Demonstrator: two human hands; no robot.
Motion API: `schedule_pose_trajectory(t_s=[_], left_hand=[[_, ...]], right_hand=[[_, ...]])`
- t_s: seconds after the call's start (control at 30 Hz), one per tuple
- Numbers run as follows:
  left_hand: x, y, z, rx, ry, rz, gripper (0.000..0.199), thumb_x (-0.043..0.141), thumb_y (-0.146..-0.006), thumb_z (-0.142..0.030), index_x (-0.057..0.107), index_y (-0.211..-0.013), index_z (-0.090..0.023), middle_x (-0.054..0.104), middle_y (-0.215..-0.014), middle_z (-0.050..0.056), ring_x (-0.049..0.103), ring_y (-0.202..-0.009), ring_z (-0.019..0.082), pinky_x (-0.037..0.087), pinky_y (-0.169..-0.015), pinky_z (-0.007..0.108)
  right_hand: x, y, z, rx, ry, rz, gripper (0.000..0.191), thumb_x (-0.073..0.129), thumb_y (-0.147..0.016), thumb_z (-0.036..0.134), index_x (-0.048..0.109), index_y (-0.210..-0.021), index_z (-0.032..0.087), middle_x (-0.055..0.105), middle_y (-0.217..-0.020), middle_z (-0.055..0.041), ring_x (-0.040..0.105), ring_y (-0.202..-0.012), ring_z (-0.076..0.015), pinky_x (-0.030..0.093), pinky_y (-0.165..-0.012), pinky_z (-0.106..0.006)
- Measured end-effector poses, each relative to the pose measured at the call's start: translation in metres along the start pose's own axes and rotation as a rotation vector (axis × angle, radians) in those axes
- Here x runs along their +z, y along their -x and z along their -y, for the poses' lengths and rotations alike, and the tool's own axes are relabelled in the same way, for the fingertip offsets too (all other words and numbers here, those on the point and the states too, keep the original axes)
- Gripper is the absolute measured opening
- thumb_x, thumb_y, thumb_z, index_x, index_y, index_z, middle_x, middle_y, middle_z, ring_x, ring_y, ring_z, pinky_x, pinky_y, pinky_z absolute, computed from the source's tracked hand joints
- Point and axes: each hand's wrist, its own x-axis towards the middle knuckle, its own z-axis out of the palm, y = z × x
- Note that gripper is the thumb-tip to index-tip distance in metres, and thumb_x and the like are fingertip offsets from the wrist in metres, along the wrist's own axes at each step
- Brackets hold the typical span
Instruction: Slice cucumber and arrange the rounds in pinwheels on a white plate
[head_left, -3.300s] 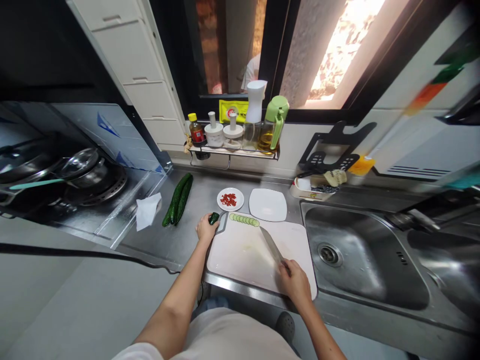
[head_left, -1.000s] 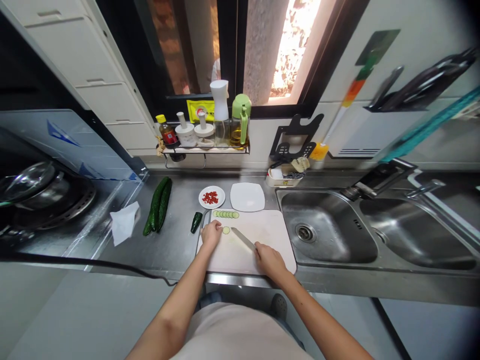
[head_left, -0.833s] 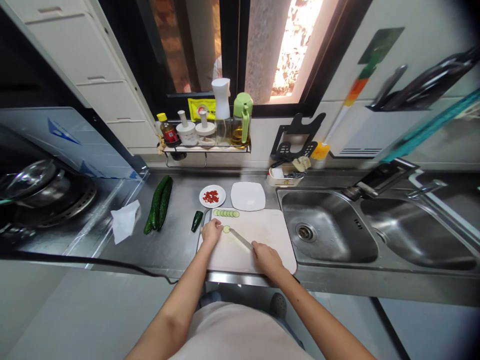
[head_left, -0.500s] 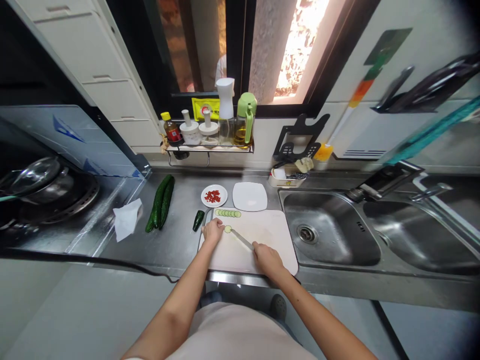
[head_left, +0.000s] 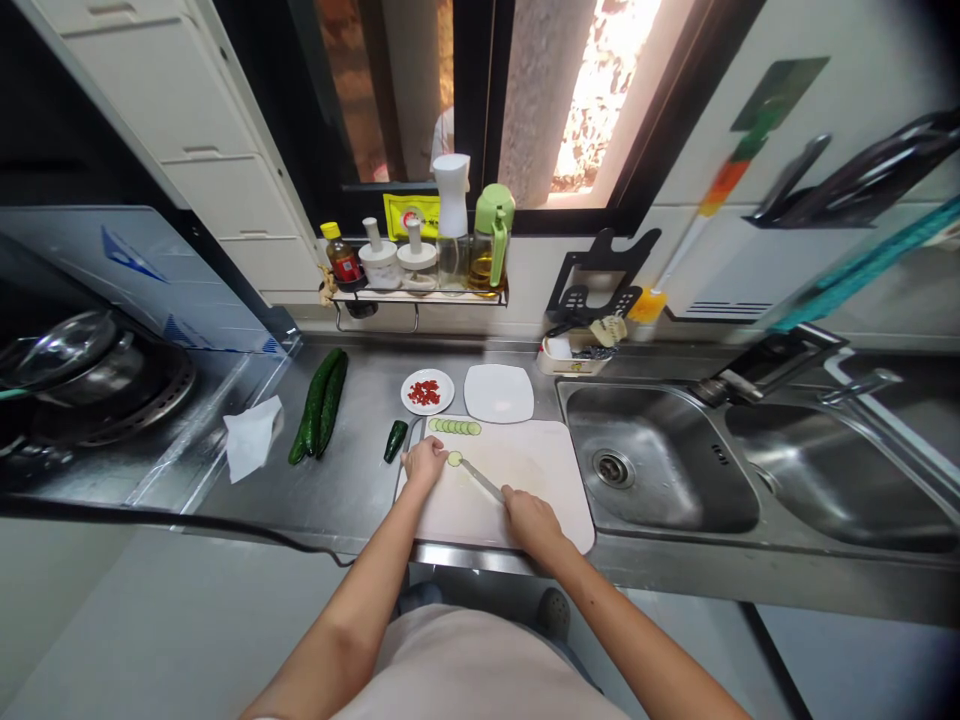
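In the head view, the right hand point(head_left: 531, 520) has its fingers wrapped round the knife point(head_left: 482, 480), hiding its handle; the tip meets a lone cucumber slice point(head_left: 455, 459) on the cutting board point(head_left: 517, 480). The left hand point(head_left: 424, 462) has bunched fingers beside the slice; whether they pinch anything, I cannot tell.

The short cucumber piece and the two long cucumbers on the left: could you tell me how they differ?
The short cucumber piece is only a stub, while the long cucumbers are several times its length. The short cucumber piece lies alone beside the cutting board; the long cucumbers lie side by side, farther left. Both have dark green skin and rest on the steel counter.
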Motion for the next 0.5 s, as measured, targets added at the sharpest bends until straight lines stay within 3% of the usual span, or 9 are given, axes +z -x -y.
schedule_pose_trajectory(t_s=[0.5], left_hand=[[-0.001, -0.002, 0.0, -0.012, -0.006, 0.018, 0.014, 0.064, -0.075, -0.032, 0.064, -0.087, -0.026, 0.07, -0.087, 0.0, 0.063, -0.094, 0.02, 0.037, -0.087, 0.034]], right_hand=[[-0.01, -0.012, -0.007, -0.083, 0.027, 0.061, 0.036, 0.037, -0.083, 0.003, 0.052, -0.114, 0.014, 0.067, -0.094, -0.0148, 0.064, -0.094, -0.0228, 0.044, -0.075, -0.03]])
